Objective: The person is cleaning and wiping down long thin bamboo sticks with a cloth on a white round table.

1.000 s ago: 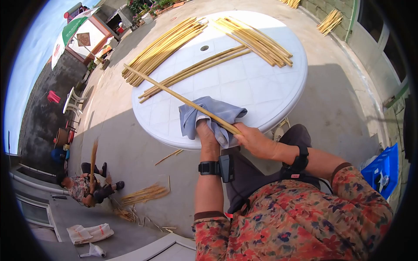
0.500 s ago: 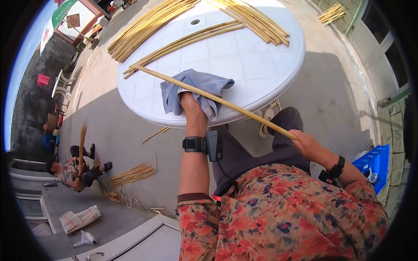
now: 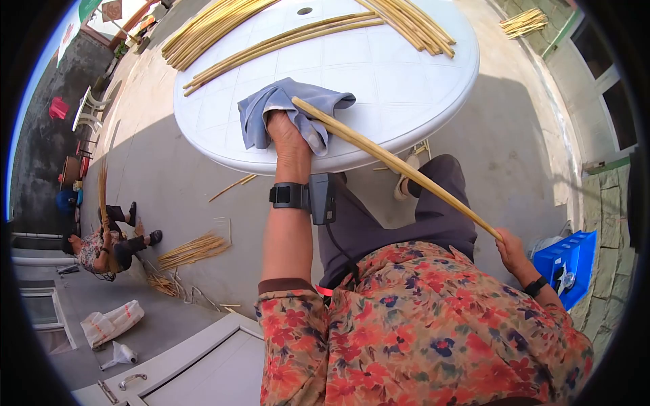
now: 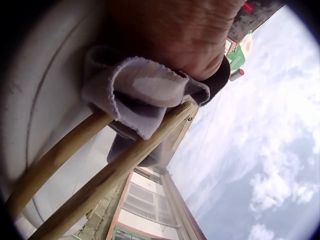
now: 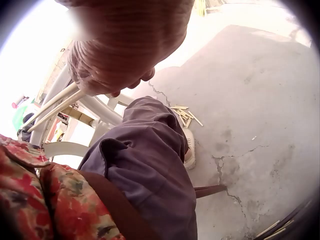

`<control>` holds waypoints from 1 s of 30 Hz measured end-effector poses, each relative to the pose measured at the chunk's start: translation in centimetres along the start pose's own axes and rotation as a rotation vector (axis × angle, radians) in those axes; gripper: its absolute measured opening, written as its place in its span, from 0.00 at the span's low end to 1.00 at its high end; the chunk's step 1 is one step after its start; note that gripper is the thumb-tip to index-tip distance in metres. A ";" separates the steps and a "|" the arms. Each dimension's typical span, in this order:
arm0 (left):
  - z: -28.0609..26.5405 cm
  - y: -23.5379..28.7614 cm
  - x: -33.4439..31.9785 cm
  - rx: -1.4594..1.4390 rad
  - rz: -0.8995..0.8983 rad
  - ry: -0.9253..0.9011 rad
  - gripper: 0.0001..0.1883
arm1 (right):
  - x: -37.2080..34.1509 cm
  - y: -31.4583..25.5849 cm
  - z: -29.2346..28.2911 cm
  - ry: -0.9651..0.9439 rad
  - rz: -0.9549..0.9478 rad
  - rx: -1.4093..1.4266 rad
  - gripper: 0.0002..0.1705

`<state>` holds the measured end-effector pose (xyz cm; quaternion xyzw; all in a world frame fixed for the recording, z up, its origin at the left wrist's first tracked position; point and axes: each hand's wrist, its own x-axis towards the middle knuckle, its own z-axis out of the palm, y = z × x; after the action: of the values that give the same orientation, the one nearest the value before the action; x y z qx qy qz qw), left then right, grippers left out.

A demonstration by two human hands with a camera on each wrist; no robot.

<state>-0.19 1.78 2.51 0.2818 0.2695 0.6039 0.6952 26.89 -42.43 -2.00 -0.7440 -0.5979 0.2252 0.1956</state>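
The white tabletop (image 3: 379, 74) carries three groups of long yellow sticks (image 3: 215, 30).

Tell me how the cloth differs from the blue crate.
The cloth is muted grey-blue; the blue crate is more vivid. The cloth is crumpled; the blue crate has stiff, straight sides. The cloth is bunched in the left grip; the blue crate is unheld. Both are bluish.

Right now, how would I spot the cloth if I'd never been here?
Find the big white table. At its near edge, the left hand grips a cloth. It is blue-grey and crumpled, while the sticks nearby are long, thin and yellow.
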 end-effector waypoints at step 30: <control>0.3 0.3 -1.7 -0.135 -0.293 -0.251 0.21 | 26.8 -22.7 1.7 -0.672 0.181 1.390 0.18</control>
<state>-0.41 0.10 2.95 0.2656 0.1778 0.4730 0.8210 12.66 -11.42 6.60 -0.3884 -0.2836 0.7769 0.4065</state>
